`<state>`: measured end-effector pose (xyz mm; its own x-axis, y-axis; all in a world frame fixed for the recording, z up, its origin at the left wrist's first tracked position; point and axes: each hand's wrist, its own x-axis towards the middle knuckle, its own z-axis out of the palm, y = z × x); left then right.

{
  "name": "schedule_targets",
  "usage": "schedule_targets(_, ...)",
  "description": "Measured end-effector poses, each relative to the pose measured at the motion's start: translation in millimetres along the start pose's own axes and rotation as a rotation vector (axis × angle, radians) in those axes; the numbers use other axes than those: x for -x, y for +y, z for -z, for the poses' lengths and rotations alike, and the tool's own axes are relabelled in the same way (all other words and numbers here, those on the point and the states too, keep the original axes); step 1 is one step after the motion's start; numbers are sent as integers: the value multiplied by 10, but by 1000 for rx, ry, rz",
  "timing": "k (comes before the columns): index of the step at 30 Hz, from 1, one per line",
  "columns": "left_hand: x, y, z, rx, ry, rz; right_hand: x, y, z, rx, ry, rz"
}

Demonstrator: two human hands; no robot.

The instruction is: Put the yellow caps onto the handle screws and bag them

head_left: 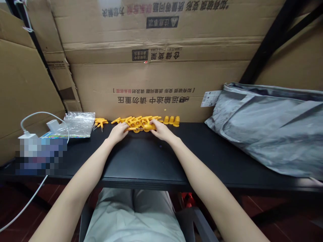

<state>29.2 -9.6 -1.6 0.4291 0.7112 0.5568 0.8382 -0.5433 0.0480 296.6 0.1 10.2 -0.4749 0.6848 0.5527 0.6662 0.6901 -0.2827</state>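
At the back of the black table, my left hand [120, 130] is closed on a yellow-handled corkscrew [131, 128]. Its metal spiral points toward my right hand [163, 130], which grips a yellow ribbed plastic piece [149, 127]; its exact shape is partly covered by my fingers. Just behind both hands lies a pile of yellow plastic parts [137, 118], with handles and hollow cups mixed together. Right of the pile, several yellow cups [171, 120] stand in a row. To the left, yellow corkscrews [101, 121] lie bunched with their spirals toward me.
A grey fabric bag [267, 131] covers the table's right side. On the left are bubble wrap [79, 122], a white charger [29, 141] with a cable, and a blurred flat item [42, 158]. A large cardboard sheet [156, 74] stands behind the table [148, 161].
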Motion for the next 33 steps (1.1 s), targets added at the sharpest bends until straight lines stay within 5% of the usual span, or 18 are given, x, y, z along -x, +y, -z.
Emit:
schedule_targets(9,-1,-41,-14,6,-5,15,14,-66,48,188,-46,-21)
schedule_targets(13,-1,27,10,47,0,-34,0,-131,-10,110,-35,96)
schedule_targets(20,2,93,42,133,189,46,-3,-259,-66,-17,14,169)
schedule_targets(27,13,141,92,28,3,195,24,-266,-78,-21,-6,121)
schedule_targets(33,7,161,136,-1,-32,179,33,-265,-140,-105,-3,144)
